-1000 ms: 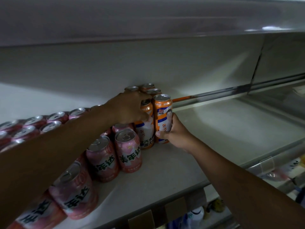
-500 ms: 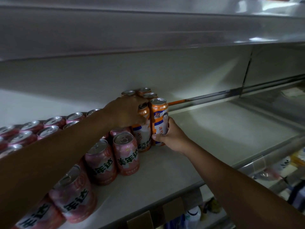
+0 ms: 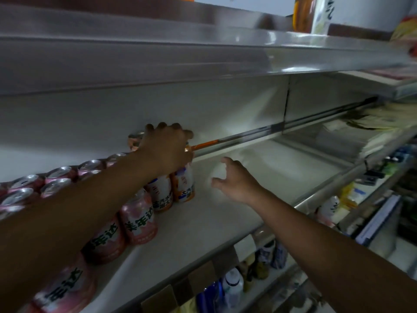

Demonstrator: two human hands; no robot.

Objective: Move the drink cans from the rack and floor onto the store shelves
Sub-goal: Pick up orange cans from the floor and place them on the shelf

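Observation:
Several orange-and-white drink cans point(image 3: 184, 185) stand in a row on the white shelf point(image 3: 225, 213), running back toward the rear wall. My left hand point(image 3: 167, 147) lies over the tops of these cans, fingers curled down over them. My right hand point(image 3: 237, 181) hovers to the right of the front orange can, apart from it, fingers loosely spread and holding nothing. Several pink cans point(image 3: 140, 219) fill the left part of the shelf in rows.
The shelf above point(image 3: 203, 53) overhangs close over the cans. The right half of the white shelf is bare. A lower shelf holds bottles point(image 3: 233, 288) and cans. Packaged goods point(image 3: 381, 123) lie on the neighbouring shelf at right.
My right hand has let go of the front orange can and drawn back to the right. My left hand slid further back over the can tops. The view tilted upward.

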